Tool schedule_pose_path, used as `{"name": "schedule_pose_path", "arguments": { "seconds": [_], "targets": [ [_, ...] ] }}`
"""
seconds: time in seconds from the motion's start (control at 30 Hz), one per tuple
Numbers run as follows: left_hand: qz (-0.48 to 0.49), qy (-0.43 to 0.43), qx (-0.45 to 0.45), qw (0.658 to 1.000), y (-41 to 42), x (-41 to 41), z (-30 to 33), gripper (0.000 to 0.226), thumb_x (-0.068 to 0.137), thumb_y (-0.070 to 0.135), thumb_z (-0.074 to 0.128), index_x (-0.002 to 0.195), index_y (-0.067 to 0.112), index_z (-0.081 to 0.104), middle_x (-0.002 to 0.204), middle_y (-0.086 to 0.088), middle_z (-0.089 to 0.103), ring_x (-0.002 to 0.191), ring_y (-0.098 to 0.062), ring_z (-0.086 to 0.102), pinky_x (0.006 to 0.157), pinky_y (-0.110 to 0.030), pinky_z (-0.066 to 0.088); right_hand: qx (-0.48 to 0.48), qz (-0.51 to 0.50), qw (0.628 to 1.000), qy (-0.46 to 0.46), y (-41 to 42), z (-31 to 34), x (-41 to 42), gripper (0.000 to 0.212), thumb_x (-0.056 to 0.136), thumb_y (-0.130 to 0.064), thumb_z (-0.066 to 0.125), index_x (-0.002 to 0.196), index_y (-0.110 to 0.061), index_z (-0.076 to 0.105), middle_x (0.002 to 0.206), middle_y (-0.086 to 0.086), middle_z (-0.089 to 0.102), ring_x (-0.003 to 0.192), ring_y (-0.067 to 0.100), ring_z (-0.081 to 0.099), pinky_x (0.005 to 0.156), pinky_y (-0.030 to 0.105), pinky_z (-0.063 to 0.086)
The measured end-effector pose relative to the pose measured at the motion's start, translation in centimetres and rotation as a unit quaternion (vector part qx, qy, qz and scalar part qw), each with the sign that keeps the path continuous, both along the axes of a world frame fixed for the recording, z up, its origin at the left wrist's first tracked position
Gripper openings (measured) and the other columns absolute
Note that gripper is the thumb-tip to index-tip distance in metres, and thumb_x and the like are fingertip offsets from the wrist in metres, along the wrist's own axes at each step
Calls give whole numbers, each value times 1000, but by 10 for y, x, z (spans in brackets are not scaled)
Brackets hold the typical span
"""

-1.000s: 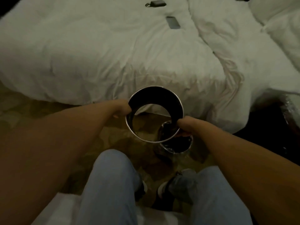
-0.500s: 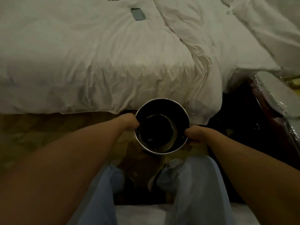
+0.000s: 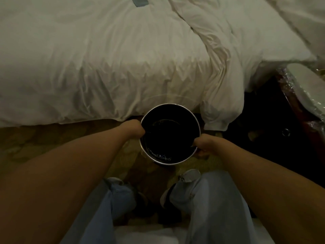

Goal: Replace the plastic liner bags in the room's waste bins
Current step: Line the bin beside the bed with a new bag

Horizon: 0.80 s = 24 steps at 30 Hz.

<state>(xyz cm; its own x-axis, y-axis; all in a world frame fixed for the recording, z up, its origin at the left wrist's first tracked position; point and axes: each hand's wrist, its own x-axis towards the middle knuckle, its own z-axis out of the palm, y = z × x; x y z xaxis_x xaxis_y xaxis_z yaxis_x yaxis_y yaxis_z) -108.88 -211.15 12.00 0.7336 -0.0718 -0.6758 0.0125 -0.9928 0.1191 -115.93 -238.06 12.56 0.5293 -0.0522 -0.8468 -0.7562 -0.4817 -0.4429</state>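
Bin held at both sides beside the bed

Bed (image 3: 105, 59) with rumpled white covers fills the upper half; covers hang over the edge down to the floor. Patterned yellowish carpet (image 3: 52, 138) below it, dim light. Dark furniture (image 3: 274, 131) at right, next to something wrapped in shiny clear plastic (image 3: 309, 95). Legs in pale blue jeans (image 3: 207, 208) at bottom, shoe tips showing between them.

Bin (image 3: 170, 134) sits centre frame, just in front of the bed edge, above the feet. Round, seen from straight above, thin bright metal rim, inside very dark. Glossy black liner (image 3: 161, 154) visible inside, faint glints near the near wall and a curved highlight deeper in. Cannot tell whether the bin rests on the carpet or is lifted.

Left hand (image 3: 136, 128) is at the rim's left side, fingers curled onto the edge, gripping it. Right hand (image 3: 202, 147) is at the right near side, fingers curled round the rim, thumb side up. Both forearms bare, reaching forward. Small grey-blue flat thing (image 3: 139, 1) on the bed at top edge.
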Motion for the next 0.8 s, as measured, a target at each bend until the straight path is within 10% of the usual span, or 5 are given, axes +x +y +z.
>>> {"name": "schedule_pose_path", "arguments": {
  "seconds": [0.3, 0.4, 0.57, 0.8],
  "targets": [
    [62, 10, -7, 998, -1, 21, -24, 33, 98, 23, 52, 118, 0, 66, 110, -18, 66, 87, -24, 52, 76, -32, 41, 5, -16, 999, 27, -3, -34, 24, 8, 100, -7, 51, 96, -3, 57, 82, 13, 70, 73, 23, 70, 88, 40, 59],
    [66, 16, -1, 998, -1, 26, -30, 34, 98, 24, 53, 118, 0, 66, 95, -13, 63, 87, -23, 51, 76, -31, 40, 21, -26, 999, 41, -3, -41, 29, 16, 101, -6, 50, 114, 0, 57, 94, 16, 70, 80, 25, 72, 70, 33, 63],
    [75, 29, -8, 997, 0, 33, -46, 34, 99, 24, 54, 118, -1, 66, 92, -11, 60, 88, -23, 50, 76, -30, 39, 12, 10, 998, 55, -6, -56, 40, 11, 101, -15, 48, 102, -10, 58, 92, 11, 73, 84, 23, 73, 93, 39, 57],
    [69, 51, -36, 996, 3, 34, -78, 28, 98, 19, 48, 108, -1, 65, 111, -17, 65, 102, -33, 63, 81, -37, 50, -16, 38, 997, 61, -4, -87, 47, 15, 102, -25, 45, 109, -14, 53, 90, 5, 70, 73, 17, 71, 63, 27, 52]
  ]
}}
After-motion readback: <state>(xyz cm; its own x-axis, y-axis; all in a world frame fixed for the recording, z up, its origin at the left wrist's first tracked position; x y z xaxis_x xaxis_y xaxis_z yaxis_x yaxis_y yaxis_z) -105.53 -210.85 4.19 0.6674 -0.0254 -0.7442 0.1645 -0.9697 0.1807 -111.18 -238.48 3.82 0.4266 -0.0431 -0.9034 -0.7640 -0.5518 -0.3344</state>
